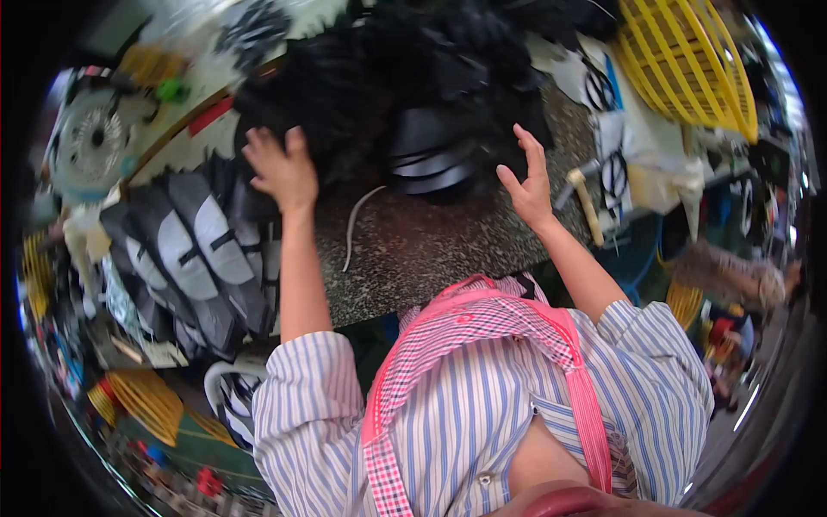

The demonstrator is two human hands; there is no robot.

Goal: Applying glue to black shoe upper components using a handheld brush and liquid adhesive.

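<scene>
A large heap of black, flexible-looking pieces (327,103) covers the far half of a dark speckled work surface (388,267). Near its middle lies a smooth black piece with curved bands (426,159) that catch the light. My left hand (286,170) is at the heap's left side, fingers spread, holding nothing; whether it touches the pieces I cannot tell. To the right of the banded piece, my right hand (528,183) is raised with thumb and fingers apart, also holding nothing. A thin whitish strip (355,224) lies on the surface between my hands.
Left of my left arm stands a bundle of black-and-grey shaped pieces (194,246). Behind it is a white fan (95,142). A hammer with a wooden handle (586,207) rests at the surface's right edge. A yellow slatted basket (689,69) stands at the far right.
</scene>
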